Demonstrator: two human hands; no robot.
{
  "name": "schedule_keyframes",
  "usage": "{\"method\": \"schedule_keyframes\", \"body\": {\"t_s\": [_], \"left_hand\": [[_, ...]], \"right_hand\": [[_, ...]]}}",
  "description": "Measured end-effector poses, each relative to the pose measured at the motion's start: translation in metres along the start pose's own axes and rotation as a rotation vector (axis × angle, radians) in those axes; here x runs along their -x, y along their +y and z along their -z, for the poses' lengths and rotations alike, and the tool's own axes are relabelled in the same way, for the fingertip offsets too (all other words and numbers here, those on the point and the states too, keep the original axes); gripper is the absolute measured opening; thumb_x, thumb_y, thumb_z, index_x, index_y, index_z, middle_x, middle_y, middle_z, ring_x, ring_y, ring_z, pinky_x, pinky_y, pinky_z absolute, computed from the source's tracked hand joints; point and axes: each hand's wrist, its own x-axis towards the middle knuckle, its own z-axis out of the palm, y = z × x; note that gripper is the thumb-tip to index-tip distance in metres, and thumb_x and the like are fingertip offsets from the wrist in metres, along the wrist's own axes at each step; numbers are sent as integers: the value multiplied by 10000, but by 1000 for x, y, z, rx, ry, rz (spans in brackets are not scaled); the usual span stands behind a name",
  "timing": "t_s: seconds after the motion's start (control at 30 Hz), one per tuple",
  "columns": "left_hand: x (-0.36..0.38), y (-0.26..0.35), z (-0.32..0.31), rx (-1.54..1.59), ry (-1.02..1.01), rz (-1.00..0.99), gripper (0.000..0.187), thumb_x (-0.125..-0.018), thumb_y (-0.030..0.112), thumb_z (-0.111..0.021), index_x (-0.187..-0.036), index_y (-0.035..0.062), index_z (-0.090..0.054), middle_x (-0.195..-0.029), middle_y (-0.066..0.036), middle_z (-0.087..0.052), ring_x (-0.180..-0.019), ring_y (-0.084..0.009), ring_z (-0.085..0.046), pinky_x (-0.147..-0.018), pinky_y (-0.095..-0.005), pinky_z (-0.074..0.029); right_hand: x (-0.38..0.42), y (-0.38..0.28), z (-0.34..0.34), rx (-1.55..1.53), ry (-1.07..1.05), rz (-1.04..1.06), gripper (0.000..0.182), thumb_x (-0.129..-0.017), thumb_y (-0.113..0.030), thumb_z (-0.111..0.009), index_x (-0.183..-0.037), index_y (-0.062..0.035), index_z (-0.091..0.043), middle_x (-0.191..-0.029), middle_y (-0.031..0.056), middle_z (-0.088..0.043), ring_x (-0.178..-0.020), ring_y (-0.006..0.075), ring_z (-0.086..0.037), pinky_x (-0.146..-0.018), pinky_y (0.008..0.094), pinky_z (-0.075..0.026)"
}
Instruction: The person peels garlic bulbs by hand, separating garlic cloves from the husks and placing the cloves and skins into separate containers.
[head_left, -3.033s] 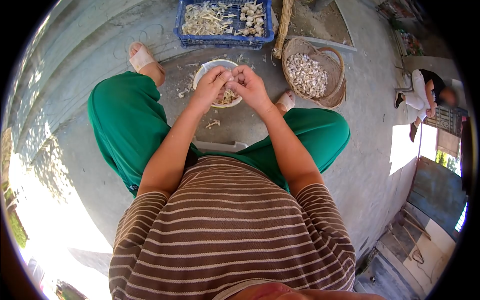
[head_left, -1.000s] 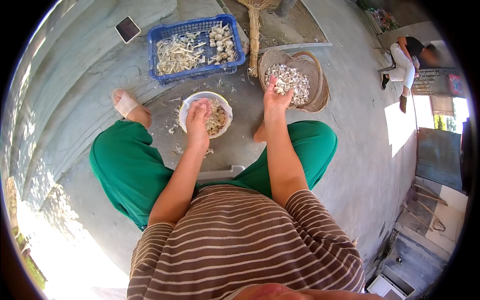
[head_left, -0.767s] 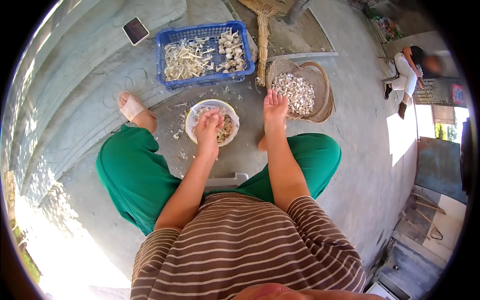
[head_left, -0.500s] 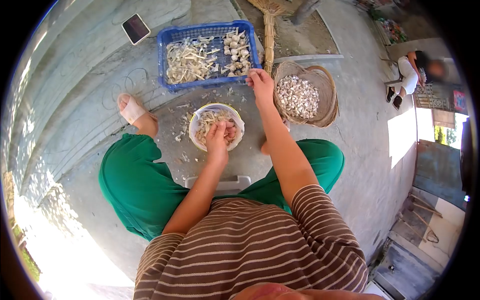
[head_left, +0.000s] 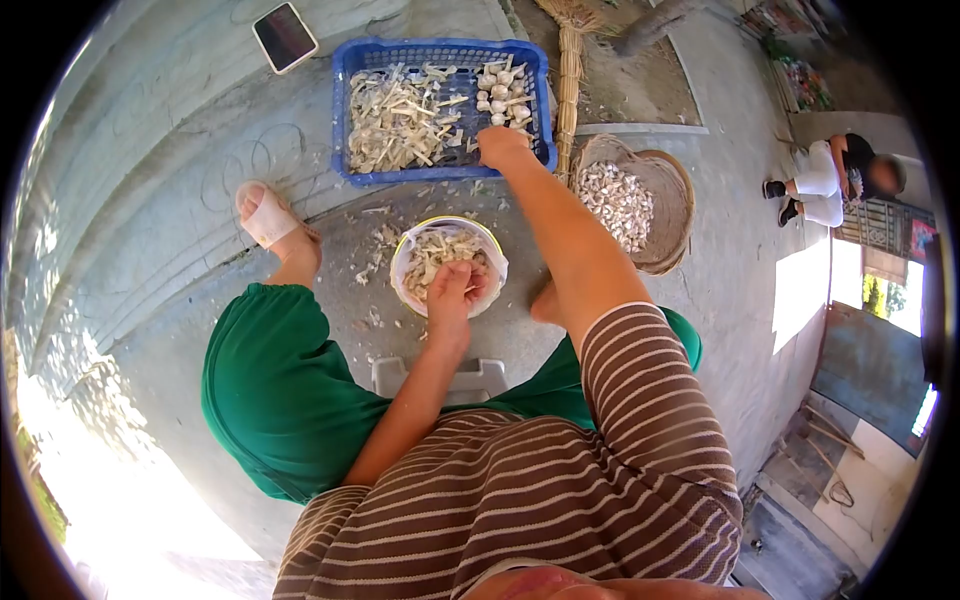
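My left hand (head_left: 453,290) is over the round white bucket (head_left: 400,265), its fingers curled together; what they hold is too small to tell. Pale garlic skins and bits (head_left: 440,250) lie in the bucket. My right hand (head_left: 503,147) reaches over the near edge of the blue plastic crate (head_left: 440,178), close below the whole garlic bulbs (head_left: 503,95). Its fingers are bent and partly hidden, and nothing they grip can be made out. Dry stalks and peelings (head_left: 395,120) fill the crate's left part.
A woven basket (head_left: 675,200) of loose garlic cloves (head_left: 615,200) stands right of the crate. A phone (head_left: 285,38) lies at the upper left, a straw broom (head_left: 569,80) beyond the crate. Another person (head_left: 835,180) sits far right. Skin scraps (head_left: 370,260) litter the floor.
My right hand has moved from the crate's near right corner to its inside, by the bulbs. My left hand stays over the bucket. The whole view has shifted slightly.
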Motion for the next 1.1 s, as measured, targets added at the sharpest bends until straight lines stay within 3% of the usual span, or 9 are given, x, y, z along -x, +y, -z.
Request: {"method": "schedule_keyframes", "body": {"t_s": [0.17, 0.2, 0.27, 0.37, 0.57, 0.77, 0.97, 1.03, 1.1], "left_hand": [[2, 3, -2, -1, -33, -18, 133, -925, 179, -510, -915, 63, -575, -846, -11, -603, -760, -94, -553, -686, -230, -443], [3, 3, -4, 3, -29, -23, 120, -926, 169, -506, -941, 65, -565, -847, -10, -602, -755, -91, -549, -684, -229, -441], [5, 6, -8, 0, -28, -24, 114, -927, 158, -502, -966, 67, -556, -848, -9, -600, -751, -89, -545, -682, -227, -438], [11, 12, -13, 25, -31, -84, 154, -925, 136, -502, -1058, 64, -527, -920, -17, -580, -763, -88, -538, -666, -223, -437], [22, 17, -18, -142, -155, -291, 363, -914, 140, -538, -1267, 76, -478, -991, 16, -487, -799, -75, -492, -664, -247, -417], [27, 7, -7, -367, -291, -230, 313, -899, 119, -564, -1209, 81, -561, -986, -8, -545, -775, -62, -519, -644, -218, -441], [43, 8, -4, -514, -409, -309, 317, -874, 69, -575, -1190, 61, -553, -1027, -29, -574, -852, -88, -540, -690, -220, -450], [44, 5, 1, -570, -402, -391, 310, -871, 33, -562, -1179, 28, -525, -1072, -63, -566, -870, -111, -551, -748, -243, -474], [45, 5, 2, -531, -356, -378, 290, -873, 24, -553, -1159, 12, -508, -1066, -75, -567, -883, -126, -556, -777, -261, -484]], "right_hand": [[28, 6, -2, -312, 497, 204, 343, -802, -207, -639, -1102, -45, -603, -923, 108, -639, -866, 225, -628, -748, 342, -508], [41, 6, 3, -310, 498, 202, 343, -802, -207, -639, -1102, -45, -603, -923, 108, -639, -866, 225, -628, -748, 342, -508], [74, 2, 12, -1332, 149, 277, 294, -836, -234, -603, -1052, -34, -589, -839, 59, -595, -729, 133, -577, -631, 269, -474], [144, -16, 10, -1601, 101, 269, 246, -870, -254, -557, -983, -36, -571, -835, 28, -566, -669, 79, -518, -554, 234, -415], [246, -45, -31, -1651, 132, 160, 260, -920, -313, -467, -987, -72, -536, -790, -16, -497, -614, 55, -427, -480, 202, -344], [289, -55, -47, -1844, 310, 171, 507, -933, -532, -380, -1063, -62, -517, -746, 9, -486, -553, 72, -423, -437, 194, -320], [307, -47, -50, -1883, 101, 82, 526, -939, -537, -358, -1009, -46, -536, -698, -1, -487, -517, 65, -405, -432, 203, -318], [300, -56, -66, -1850, 448, 183, 533, -947, -531, -337, -989, -49, -560, -698, 4, -490, -532, 66, -429, -448, 201, -336], [301, -58, -78, -1888, 487, 212, 460, -956, -457, -381, -998, -42, -574, -723, 12, -511, -570, 72, -459, -480, 204, -369]]}}
